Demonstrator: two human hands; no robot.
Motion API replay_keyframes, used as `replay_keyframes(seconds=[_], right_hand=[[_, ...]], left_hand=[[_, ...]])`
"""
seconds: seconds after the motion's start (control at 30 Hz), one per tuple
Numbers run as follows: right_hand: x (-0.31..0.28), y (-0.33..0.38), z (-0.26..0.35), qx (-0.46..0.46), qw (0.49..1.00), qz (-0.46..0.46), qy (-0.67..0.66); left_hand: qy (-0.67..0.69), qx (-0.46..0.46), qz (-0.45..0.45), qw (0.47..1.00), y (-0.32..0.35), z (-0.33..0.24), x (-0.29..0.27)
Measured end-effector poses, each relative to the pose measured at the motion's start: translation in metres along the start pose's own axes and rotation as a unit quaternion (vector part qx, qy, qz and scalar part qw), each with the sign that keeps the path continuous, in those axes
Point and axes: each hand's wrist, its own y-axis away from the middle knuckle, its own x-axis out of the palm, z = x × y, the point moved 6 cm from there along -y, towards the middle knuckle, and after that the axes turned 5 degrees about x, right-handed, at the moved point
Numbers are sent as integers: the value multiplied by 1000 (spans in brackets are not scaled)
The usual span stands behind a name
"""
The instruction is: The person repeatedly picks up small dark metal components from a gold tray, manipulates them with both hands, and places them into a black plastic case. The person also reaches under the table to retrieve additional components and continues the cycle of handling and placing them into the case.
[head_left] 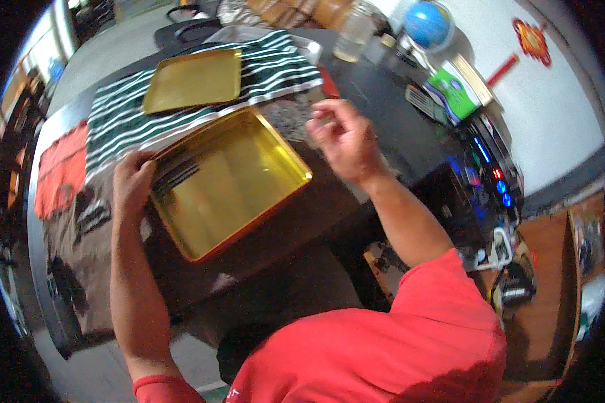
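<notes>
A shallow golden rectangular tin [218,201] is tilted in front of me, its inside toward me. My left hand [133,181] is closed on its left rim, thumb over the edge. Dark bars show at the tin's left inner wall; whether they are objects or a reflection is unclear. My right hand [346,142] is raised beyond the tin's right corner, apart from it, with fingers loosely curled and a gap between them; nothing shows in it. Behind the tin, a flat golden lid or tray [193,82] lies on a green-and-white striped towel [117,124].
A brown cloth [262,252] covers the near tabletop, with an orange cloth [62,168] at left. Toward the right stand a clear jar [353,37], a blue globe [428,25], a green package [456,93], a calculator [425,101] and a device with lit blue lights [494,171].
</notes>
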Motion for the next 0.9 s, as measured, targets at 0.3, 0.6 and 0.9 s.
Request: replay_keyframes(seconds=[0.3,0.6,0.9], right_hand=[[-306,152,-221,207,852,-279,392],[-465,209,-315,196,773,-132,589],[-510,191,-400,294,712,50,636]], left_hand=[[60,31,-175,982,2,74,-43],[-424,90,-80,898,-14,130,-103],[-377,104,-126,912,0,47,-30]])
